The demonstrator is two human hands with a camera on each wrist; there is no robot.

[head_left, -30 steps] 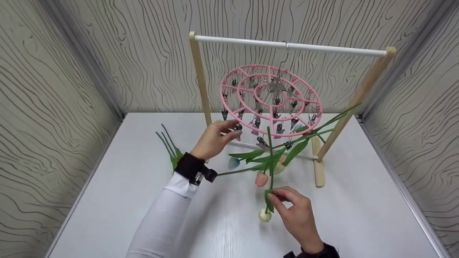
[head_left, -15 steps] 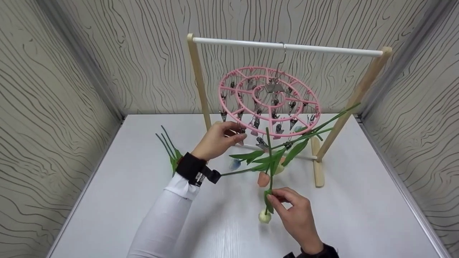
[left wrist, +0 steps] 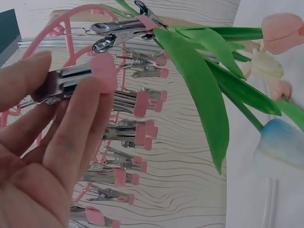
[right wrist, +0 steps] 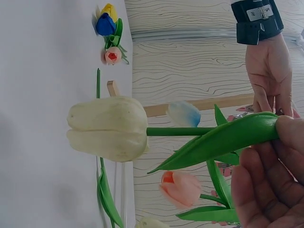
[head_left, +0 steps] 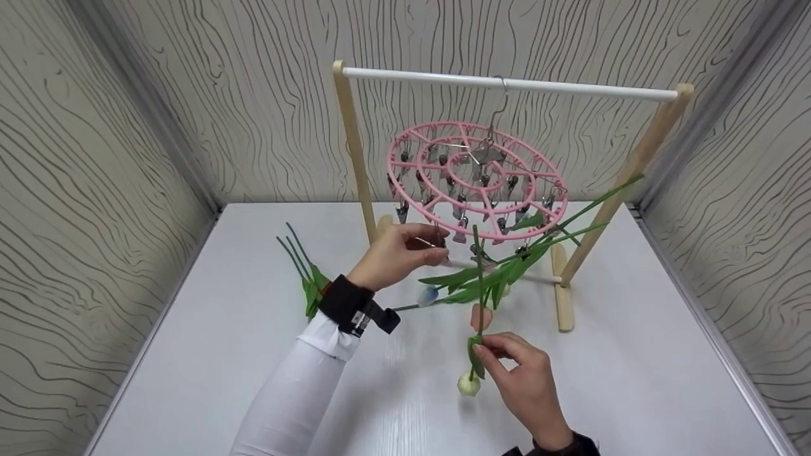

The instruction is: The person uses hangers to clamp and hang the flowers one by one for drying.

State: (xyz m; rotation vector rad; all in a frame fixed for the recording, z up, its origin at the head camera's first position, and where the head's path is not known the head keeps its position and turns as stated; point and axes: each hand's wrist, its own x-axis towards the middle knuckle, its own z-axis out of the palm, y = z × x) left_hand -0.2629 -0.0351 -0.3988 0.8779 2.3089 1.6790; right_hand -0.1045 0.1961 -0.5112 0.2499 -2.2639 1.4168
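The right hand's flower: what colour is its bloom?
The bloom is creamy white, clearest in the right wrist view.

One rack [head_left: 570, 87], one pink hanger [head_left: 488, 156], many clips [left wrist: 141, 104]

Two wooden posts [head_left: 355, 152]; the clips overlap beyond exact counting. One white tulip [right wrist: 109, 128], three clustered tulips [right wrist: 106, 23]. The left wrist view shows four blooms [left wrist: 279, 145]: two pink, one white, one blue.
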